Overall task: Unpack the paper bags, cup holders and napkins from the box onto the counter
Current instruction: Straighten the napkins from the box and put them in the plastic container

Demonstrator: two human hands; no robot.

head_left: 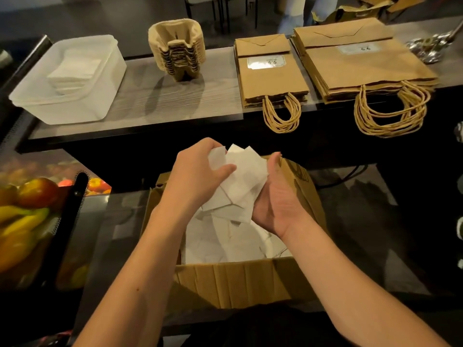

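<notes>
Both hands meet above the open cardboard box [250, 281], holding a loose bundle of white napkins [244, 179] between them. The left hand [198, 171] comes over the bundle from the left, its fingers curled round the far edge and its thumb pressed on the near face of the paper. The right hand [278, 196] cups the bundle from the right with the palm turned inward and the fingers wrapped up behind the sheets. The bundle is lifted above the box, its sheets splayed at uneven angles, and more napkins [225, 244] lie jumbled in the bottom of the box. The box sits on a dark lower surface just in front of the person, its near flap folded outward. Beyond it runs the wood-grain worktop [150, 96]. At its left end stands a clear plastic tub [37, 106] with a neat stack of napkins [75, 71] inside. Near the middle is a nested stack of pulp cup holders [176, 46]. To the right lie two flat stacks of brown paper bags, a smaller stack [271, 81] and, just beside it, a larger stack [360, 66], their twisted paper handles hanging over the worktop's near edge. At the far left, below the worktop, are coloured fruits [27, 209].
</notes>
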